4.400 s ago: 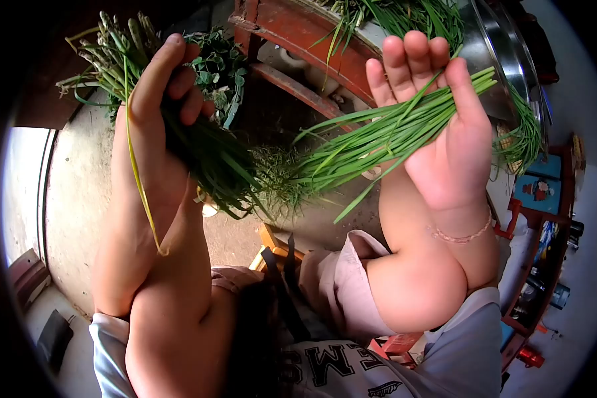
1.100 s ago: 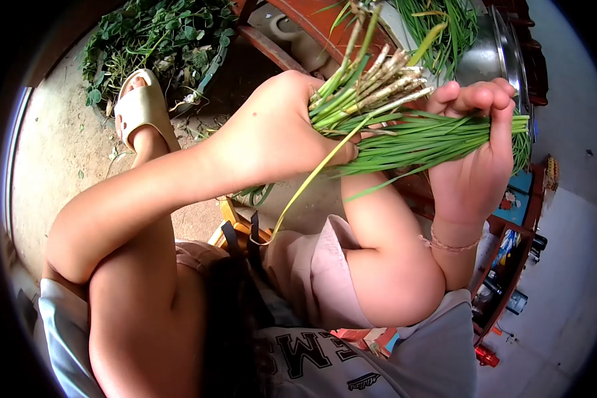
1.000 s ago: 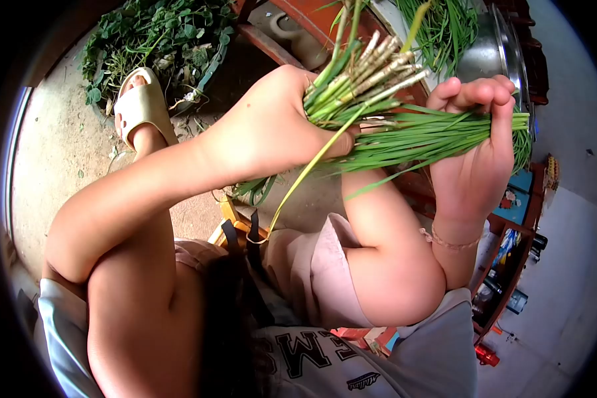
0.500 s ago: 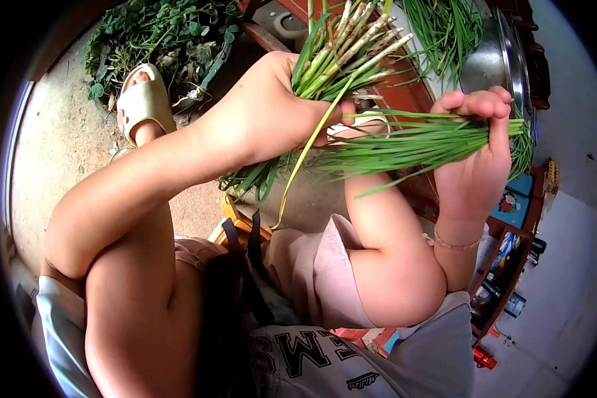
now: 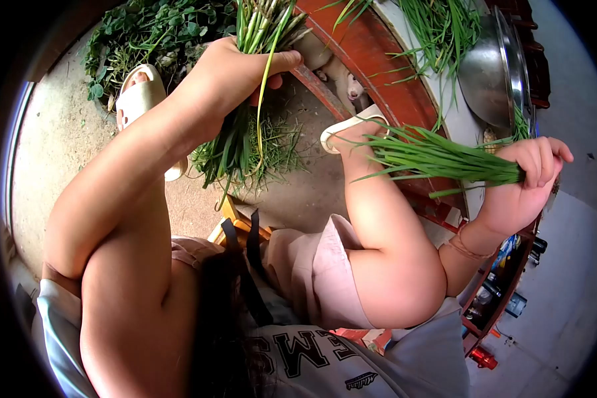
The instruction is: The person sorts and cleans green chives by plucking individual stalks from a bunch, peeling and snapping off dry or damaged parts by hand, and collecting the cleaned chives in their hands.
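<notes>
My left hand (image 5: 242, 69) is closed around a bunch of chives (image 5: 262, 30), its pale stem ends pointing up and the long green leaves hanging below. One yellowish leaf trails down in front of that hand. On the right, my right hand (image 5: 527, 166) grips a smaller bunch of green chives (image 5: 444, 159) by one end, with the leaves fanning out toward the left. The two bunches are well apart. More chives (image 5: 438, 33) lie on the red and white surface at the top, beside a steel basin (image 5: 487, 73).
A heap of dark leafy greens (image 5: 159, 40) lies on the floor at upper left. Loose green trimmings (image 5: 278, 149) are scattered between my feet. Close by are a red wooden edge (image 5: 378, 60), a yellow wooden stool (image 5: 235, 222) and a shelf holding bottles (image 5: 514, 305).
My hands have moved apart: the left went left and up with its bunch, the right went right and down with the smaller bunch. My right fingers have curled closer around the chives.
</notes>
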The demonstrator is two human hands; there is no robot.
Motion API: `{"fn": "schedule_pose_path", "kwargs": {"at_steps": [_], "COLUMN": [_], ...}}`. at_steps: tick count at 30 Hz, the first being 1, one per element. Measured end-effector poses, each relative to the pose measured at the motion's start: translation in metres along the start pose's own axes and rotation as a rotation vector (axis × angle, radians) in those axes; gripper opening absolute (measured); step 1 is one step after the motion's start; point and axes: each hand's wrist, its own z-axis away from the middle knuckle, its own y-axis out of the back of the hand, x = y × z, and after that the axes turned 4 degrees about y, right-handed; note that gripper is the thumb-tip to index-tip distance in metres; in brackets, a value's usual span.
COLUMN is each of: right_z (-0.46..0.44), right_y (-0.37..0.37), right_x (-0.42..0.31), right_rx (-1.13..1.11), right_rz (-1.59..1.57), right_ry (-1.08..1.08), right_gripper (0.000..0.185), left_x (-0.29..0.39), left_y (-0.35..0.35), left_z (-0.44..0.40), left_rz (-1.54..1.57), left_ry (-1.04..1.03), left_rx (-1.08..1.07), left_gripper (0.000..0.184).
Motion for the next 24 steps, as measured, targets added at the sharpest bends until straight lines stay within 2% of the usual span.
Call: {"fn": "schedule_pose_path", "kwargs": {"at_steps": [3, 4, 8, 12, 16, 21, 23, 24], "right_z": [0.003, 0.004, 0.004, 0.004, 0.004, 0.003, 0.004, 0.004], "right_y": [-0.002, -0.004, -0.008, -0.009, -0.010, -0.014, -0.014, -0.013], "right_x": [-0.002, -0.003, -0.001, -0.001, 0.001, 0.004, 0.002, -0.001], "right_rx": [-0.016, -0.014, -0.033, -0.044, -0.020, 0.052, 0.081, 0.040], "right_rz": [0.030, 0.056, -0.024, 0.002, 0.126, 0.099, 0.061, 0.024], "right_ry": [0.046, 0.073, 0.030, 0.046, 0.117, 0.170, 0.186, 0.123], "right_gripper": [0.020, 0.019, 0.015, 0.015, 0.018, 0.015, 0.014, 0.014], "left_x": [-0.002, -0.003, 0.002, 0.005, 0.005, -0.001, 0.002, 0.004], "left_y": [-0.003, -0.008, -0.013, -0.015, -0.015, -0.012, -0.014, -0.010], "left_z": [0.001, 0.003, 0.011, 0.014, 0.019, 0.011, 0.013, 0.013], "left_rz": [0.060, 0.050, 0.116, 0.167, 0.161, 0.084, 0.144, 0.092], "left_ry": [0.012, -0.043, 0.016, -0.018, -0.110, -0.172, -0.012, 0.013], "left_rx": [-0.083, -0.080, -0.221, -0.324, -0.313, -0.345, -0.234, -0.269], "left_gripper": [0.020, 0.023, 0.020, 0.021, 0.016, 0.015, 0.014, 0.014]}}
